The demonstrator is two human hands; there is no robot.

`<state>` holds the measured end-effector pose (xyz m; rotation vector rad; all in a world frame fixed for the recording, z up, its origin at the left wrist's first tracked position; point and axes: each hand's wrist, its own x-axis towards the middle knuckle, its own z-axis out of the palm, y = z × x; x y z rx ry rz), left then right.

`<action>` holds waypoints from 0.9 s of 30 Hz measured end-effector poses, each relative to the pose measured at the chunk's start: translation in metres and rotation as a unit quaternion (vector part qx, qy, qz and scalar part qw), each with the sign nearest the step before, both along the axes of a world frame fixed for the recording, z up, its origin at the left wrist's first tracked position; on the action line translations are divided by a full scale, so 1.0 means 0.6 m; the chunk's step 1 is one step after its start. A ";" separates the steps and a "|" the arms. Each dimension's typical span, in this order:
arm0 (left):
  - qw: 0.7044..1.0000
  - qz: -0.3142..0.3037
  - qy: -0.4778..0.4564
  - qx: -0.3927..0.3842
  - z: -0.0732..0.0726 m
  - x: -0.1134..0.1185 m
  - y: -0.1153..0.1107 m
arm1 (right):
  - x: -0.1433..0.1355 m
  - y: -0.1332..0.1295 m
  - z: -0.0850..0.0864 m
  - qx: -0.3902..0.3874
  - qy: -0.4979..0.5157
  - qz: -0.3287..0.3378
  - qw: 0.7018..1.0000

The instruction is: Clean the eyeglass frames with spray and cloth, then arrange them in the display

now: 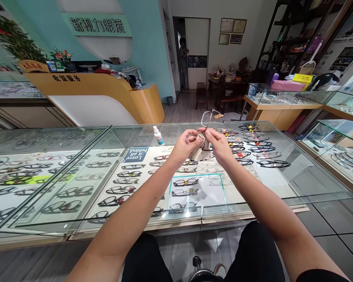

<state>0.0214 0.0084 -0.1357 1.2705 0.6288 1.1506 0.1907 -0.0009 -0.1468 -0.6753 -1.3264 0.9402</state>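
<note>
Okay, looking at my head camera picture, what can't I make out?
All in the head view:
Glasses: gripped part hidden by fingers.
Cloth: partly covered by the left hand and right hand.
White bottle: label print too small.
Framed papers: writing too small.
Right sleeve: cut off by the bottom edge.
</note>
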 end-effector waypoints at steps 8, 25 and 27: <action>0.989 -0.112 0.022 -0.091 -0.006 -0.008 -0.001 | 0.003 -0.006 0.010 0.007 -0.006 0.035 0.999; 0.993 -0.099 -0.017 -0.065 -0.017 -0.003 0.004 | 0.005 -0.002 0.007 0.003 -0.016 0.048 0.999; 0.993 -0.096 -0.014 -0.060 -0.013 -0.001 -0.001 | 0.006 0.000 0.006 0.003 -0.013 0.048 0.999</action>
